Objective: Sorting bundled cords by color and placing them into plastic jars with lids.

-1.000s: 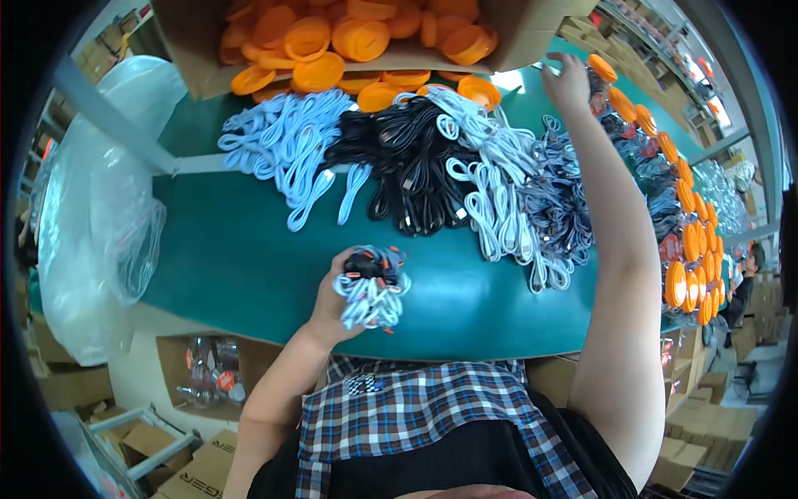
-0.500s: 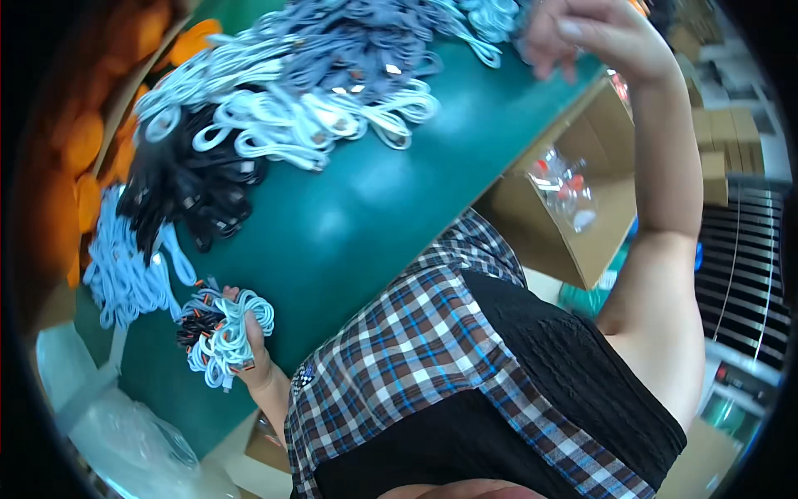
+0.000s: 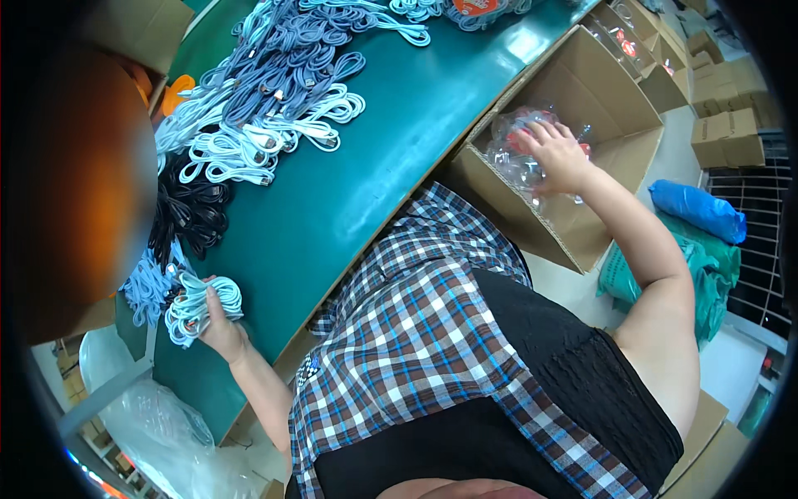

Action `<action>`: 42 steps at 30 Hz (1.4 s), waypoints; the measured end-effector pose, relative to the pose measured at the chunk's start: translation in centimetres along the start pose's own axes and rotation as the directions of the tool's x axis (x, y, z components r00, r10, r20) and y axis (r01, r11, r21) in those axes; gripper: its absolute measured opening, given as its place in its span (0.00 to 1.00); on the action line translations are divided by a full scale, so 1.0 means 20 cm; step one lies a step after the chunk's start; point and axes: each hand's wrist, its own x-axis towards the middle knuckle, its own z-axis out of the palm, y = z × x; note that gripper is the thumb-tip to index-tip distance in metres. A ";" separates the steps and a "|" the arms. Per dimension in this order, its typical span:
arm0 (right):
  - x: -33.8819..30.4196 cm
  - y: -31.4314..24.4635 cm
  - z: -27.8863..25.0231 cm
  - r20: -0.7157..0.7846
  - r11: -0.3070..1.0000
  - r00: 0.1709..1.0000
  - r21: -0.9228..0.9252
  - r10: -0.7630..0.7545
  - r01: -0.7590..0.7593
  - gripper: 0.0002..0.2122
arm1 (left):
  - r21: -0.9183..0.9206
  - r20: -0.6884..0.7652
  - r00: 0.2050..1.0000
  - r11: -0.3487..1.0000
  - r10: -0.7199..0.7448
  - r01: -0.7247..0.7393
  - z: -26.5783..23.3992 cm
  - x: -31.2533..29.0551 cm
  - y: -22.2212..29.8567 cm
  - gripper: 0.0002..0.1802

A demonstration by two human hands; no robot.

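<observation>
My left hand is closed around a bunch of coiled cables, mostly pale blue-white with some dark ones behind, held over the near left part of the green table. My right hand reaches into an open cardboard box beside the table. Its fingers are apart, over and touching clear plastic containers with red parts. Whether they grip one I cannot tell. Loops of white cables, grey-blue cables, black cables and light blue cables lie along the table's far side.
A clear package with an orange-red label sits at the table's far end. A blurred orange shape fills the left edge. Clear plastic bags hang near the table's lower left corner. More cartons and blue and green bags are at right.
My right hand has come down from over the table's far right end into the cardboard box. My left hand keeps the cable bunch, now turned slightly. The whole view has shifted.
</observation>
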 end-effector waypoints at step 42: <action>0.65 -1.40 -0.91 0.176 -0.208 0.829 0.921 -0.531 -0.329 0.24 | 0.235 0.273 0.820 0.791 0.504 -0.564 0.22 0.20 0.46 0.40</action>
